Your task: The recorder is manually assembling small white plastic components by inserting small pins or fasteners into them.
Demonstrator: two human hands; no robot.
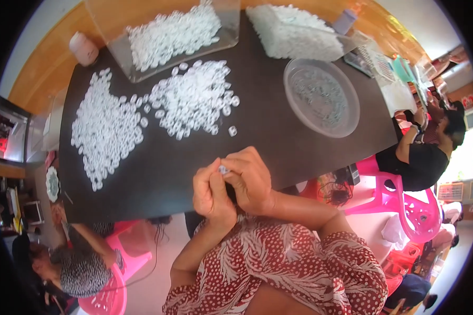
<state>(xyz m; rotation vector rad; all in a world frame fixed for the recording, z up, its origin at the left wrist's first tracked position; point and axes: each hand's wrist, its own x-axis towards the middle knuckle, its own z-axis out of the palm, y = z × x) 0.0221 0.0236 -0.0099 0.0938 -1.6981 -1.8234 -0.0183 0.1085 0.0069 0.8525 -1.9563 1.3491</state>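
A dark, smooth bench (263,121) fills the middle of the view, its edges bowed by the lens. Two spreads of small white oval pieces lie on it, a left heap (108,131) and a middle heap (194,100) that nearly meet, with one loose piece (233,130) just beside the latter. Behind them a clear box (207,53) holds more of the same kind; a second white mass (294,34) sits at the far right, near a translucent round tub (349,118) with tiny pale bits in its bottom. A pinkish bottle (84,50) stands at the far left corner.

Around the bench are pink plastic chairs (423,218), a pale floor (151,275) and seated people, one in black (423,160) to the right.

At the near edge, the left hand (213,197) and right hand (253,178) meet, each grip closed, fingertips clamped together on a small pale piece (223,169). Most of that piece is covered by fingers, and it is probably whitish, though too small to judge its shape. The second mass's container is hard to make out, and the black rim cuts off both sides of the room.
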